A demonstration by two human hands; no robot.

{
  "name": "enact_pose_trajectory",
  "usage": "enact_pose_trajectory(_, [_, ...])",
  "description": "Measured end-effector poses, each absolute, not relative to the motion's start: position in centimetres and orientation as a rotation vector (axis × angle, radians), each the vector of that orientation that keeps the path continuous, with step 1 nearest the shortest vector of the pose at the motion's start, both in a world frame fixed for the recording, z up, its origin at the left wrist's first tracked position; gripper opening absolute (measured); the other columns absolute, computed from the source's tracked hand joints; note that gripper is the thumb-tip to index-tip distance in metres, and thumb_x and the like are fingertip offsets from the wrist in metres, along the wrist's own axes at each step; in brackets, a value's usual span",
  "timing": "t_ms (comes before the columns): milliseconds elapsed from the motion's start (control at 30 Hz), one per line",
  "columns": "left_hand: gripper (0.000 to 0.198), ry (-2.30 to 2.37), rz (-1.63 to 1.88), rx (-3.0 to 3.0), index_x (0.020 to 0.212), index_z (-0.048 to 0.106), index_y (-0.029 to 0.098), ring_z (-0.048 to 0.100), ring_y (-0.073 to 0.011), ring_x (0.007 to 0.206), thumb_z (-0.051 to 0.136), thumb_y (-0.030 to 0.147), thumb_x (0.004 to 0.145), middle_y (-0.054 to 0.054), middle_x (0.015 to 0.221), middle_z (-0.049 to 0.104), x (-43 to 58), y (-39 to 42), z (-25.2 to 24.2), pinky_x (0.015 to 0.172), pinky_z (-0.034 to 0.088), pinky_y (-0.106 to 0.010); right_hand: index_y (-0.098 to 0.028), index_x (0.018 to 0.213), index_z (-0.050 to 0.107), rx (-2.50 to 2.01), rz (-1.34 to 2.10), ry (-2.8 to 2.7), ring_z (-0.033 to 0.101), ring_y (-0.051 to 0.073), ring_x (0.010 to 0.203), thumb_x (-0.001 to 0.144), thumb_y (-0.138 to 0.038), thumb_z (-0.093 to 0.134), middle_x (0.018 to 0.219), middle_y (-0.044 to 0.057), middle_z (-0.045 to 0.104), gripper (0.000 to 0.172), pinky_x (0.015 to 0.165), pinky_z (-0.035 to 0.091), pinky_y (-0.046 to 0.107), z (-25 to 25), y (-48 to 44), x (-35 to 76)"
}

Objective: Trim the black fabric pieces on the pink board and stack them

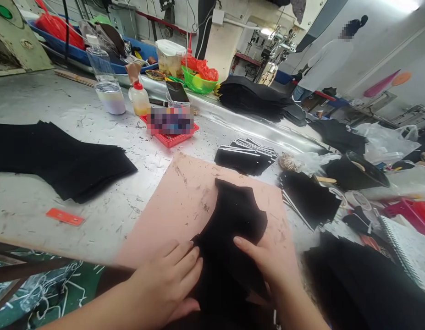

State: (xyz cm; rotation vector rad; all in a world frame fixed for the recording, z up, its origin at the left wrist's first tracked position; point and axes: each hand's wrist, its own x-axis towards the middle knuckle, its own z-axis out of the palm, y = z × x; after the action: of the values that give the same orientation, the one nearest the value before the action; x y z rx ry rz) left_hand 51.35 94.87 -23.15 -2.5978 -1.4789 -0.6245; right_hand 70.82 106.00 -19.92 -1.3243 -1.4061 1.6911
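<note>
A black cut fabric piece [233, 215] with a curved, notched outline lies over a pink sheet [157, 215] in front of me. My left hand [174, 275] holds its left edge, fingertips close together on the cloth and thumb lower down. On the right side, my right hand [267, 261] grips the piece with the thumb on top; its other fingers are hidden. The lower part of the cloth runs down between my forearms into shadow.
Black fabric stacks lie at the left [61, 156], right [363, 284] and back [253, 96]. White-edged black pieces [246, 156] sit beyond the sheet. A red basket [169, 140], a glue bottle [140, 98] and an orange tag [64, 216] are on the table. A person [325, 59] stands far back.
</note>
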Motion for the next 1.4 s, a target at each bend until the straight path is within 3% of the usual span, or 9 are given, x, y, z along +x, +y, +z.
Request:
enact_pose_trajectory(233, [0.047,-1.492,-0.58,-2.575,0.105,0.061,0.014,0.06,-0.0241,0.095,0.051,0.053,0.081,-0.009,0.104,0.068,51.7,94.7,-23.3,0.087,0.037,-0.035,-0.028,0.122,0.055,-1.413,1.621,-1.438,0.06,0.032,0.105,0.067,-0.028,0.071,0.107,0.004,0.069,0.058,0.074,0.057,0.041,-20.2,105.6,70.5])
enact_pose_trajectory(400, [0.047,-1.498,-0.582,-2.578,0.106,0.06,0.013,0.059,-0.0245,0.096,0.051,0.052,0.081,-0.009,0.104,0.067,51.7,94.6,-23.4,0.089,0.036,-0.036,-0.027,0.12,0.055,-1.472,1.593,-1.407,0.061,0.031,0.105,0.065,-0.026,0.072,0.116,0.005,0.065,0.058,0.072,0.058,0.038,-20.1,105.6,70.4])
enact_pose_trajectory(567, [0.047,-1.517,-0.576,-2.596,0.109,0.059,0.015,0.059,-0.025,0.099,0.049,0.053,0.082,-0.009,0.106,0.067,51.6,94.5,-23.8,0.089,0.036,-0.036,-0.027,0.123,0.053,-1.517,1.74,-1.346,0.064,0.029,0.099,0.071,-0.03,0.07,0.112,0.005,0.067,0.055,0.072,0.058,0.038,-20.2,105.4,70.7])
enact_pose_trajectory(833, [0.064,-1.509,-0.46,-2.724,0.114,0.056,0.016,0.047,-0.0311,0.119,0.049,0.067,0.075,-0.012,0.114,0.062,51.3,95.0,-23.8,0.098,0.035,-0.04,-0.023,0.105,0.062,-1.491,1.588,-1.488,0.062,0.028,0.102,0.067,-0.028,0.071,0.105,0.005,0.069,0.04,0.086,0.052,0.04,-19.9,106.2,70.6])
enact_pose_trajectory(1000, [0.072,-1.469,-0.41,-2.718,0.111,0.059,0.016,0.051,-0.0323,0.116,0.054,0.072,0.066,-0.014,0.115,0.063,51.5,95.3,-23.4,0.095,0.037,-0.04,-0.017,0.107,0.059,-1.527,1.456,-1.657,0.059,0.028,0.107,0.064,-0.026,0.07,0.112,0.009,0.066,0.045,0.094,0.046,0.043,-20.1,106.8,71.7])
enact_pose_trajectory(1133, [0.071,-1.522,-0.371,-2.729,0.11,0.06,0.019,0.047,-0.0316,0.12,0.06,0.071,0.061,-0.012,0.131,0.053,51.7,95.5,-23.0,0.096,0.037,-0.039,-0.015,0.108,0.058,-1.541,1.364,-1.785,0.06,0.028,0.106,0.068,-0.025,0.066,0.11,0.009,0.067,0.042,0.092,0.047,0.043,-20.5,106.7,72.2])
enact_pose_trajectory(1300, [0.069,-1.587,-0.315,-2.736,0.111,0.062,0.02,0.044,-0.0328,0.122,0.064,0.068,0.061,-0.011,0.133,0.052,52.3,95.6,-22.8,0.099,0.034,-0.04,-0.016,0.112,0.057,-1.569,1.257,-1.885,0.059,0.027,0.107,0.072,-0.025,0.064,0.113,0.009,0.065,0.041,0.093,0.046,0.042,-21.2,106.6,72.5])
enact_pose_trajectory(1400, [0.078,-1.545,-0.272,-2.712,0.122,0.056,0.019,0.047,-0.0362,0.118,0.06,0.07,0.063,-0.014,0.13,0.054,52.8,95.8,-23.1,0.096,0.036,-0.044,-0.018,0.114,0.056,-1.564,1.238,-1.904,0.058,0.026,0.109,0.073,-0.025,0.064,0.116,0.008,0.064,0.043,0.093,0.046,0.041,-21.6,106.6,72.7])
